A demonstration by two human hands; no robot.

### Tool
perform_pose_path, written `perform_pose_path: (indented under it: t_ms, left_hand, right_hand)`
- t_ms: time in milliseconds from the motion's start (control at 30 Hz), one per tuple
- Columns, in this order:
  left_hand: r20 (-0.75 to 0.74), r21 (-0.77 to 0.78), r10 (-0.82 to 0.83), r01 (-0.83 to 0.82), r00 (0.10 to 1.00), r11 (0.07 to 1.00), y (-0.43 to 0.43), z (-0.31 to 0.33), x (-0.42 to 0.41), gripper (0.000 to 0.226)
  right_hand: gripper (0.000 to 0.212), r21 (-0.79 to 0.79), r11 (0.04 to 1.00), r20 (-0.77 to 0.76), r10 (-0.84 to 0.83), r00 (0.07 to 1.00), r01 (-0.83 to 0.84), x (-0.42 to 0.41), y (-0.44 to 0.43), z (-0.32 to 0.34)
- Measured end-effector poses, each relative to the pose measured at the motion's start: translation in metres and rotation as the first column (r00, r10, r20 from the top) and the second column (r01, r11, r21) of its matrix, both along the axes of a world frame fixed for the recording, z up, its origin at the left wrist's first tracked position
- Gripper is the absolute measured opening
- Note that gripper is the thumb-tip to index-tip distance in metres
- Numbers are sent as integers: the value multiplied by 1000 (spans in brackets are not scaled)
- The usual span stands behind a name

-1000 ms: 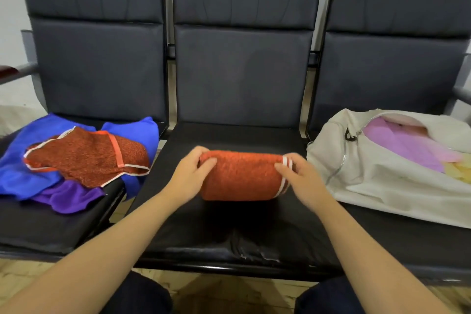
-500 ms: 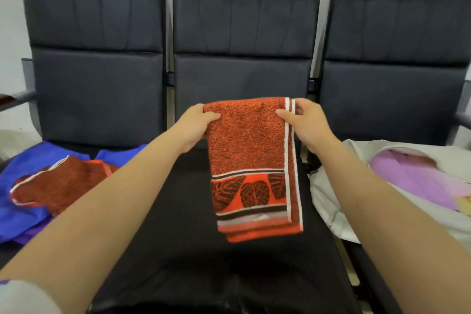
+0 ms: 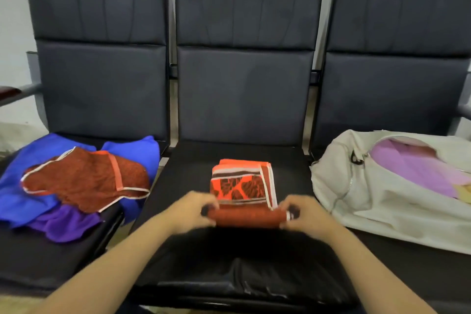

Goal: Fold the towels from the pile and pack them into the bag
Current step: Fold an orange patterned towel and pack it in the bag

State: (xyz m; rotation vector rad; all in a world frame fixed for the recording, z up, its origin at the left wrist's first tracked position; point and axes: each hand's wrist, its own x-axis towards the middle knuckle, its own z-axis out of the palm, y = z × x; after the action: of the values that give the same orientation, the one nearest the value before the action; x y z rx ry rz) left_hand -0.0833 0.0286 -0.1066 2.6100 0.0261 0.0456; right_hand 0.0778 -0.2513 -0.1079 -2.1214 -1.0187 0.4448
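Orange towel (image 3: 242,186) lies on middle seat (image 3: 188,173) | left hand (image 3: 191,213) and right hand (image 3: 304,215) pinch its rolled near edge, one at each end | fingers blurred

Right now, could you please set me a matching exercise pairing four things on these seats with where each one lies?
Things:
1. orange leaf-patterned towel
2. blue towel
3. cream bag
4. rust-brown towel

Places:
A. on the right seat, unzipped, lilac cloth showing inside
B. uppermost on the left seat
C. on the middle seat, near edge gripped by the left hand and right hand
D. on the left seat, beneath the rust-brown towel

Pairs: 1-C, 2-D, 3-A, 4-B.
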Motion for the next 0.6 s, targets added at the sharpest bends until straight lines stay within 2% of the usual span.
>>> perform_pose_path:
  t_ms: [33, 100, 200, 333, 467, 533, 600]
  left_hand:
    - [-74, 55, -35, 39, 997, 998, -5, -14, -10, 23]
    - [-99, 52, -57, 62, 993, 997, -15, -31, -27, 21]
    - [-84, -54, -21, 16, 996, 998, -20, -32, -39, 16]
    - [-130, -148, 32, -52, 991, 988, -23, -25, -46, 26]
    - [-160, -211, 144, -176, 977, 962, -25, -23, -43, 21]
    - [-150, -134, 196, -216, 969, 967, -25, -26, -38, 20]
    - [-140, -61, 244, -254, 960, 965, -27, -32, -32, 23]
  right_hand:
    - [27, -79, 995, -34, 60, 998, -63, -8, -6, -12]
    - [27, -139, 982, -89, 114, 990, -126, -18, -15, -21]
    - [25, -39, 992, -221, 112, 969, -124, -24, -23, -16]
    - [14, 37, 991, -405, 129, 905, -125, -34, -26, -8]
    - [12, 61, 998, -461, 37, 886, -10, -37, -17, -12]
    - [12, -6, 1000, -457, -16, 889, 15, -37, -10, -17]
    - [14, -81, 997, -386, -51, 921, 21, -39, -2, -21]
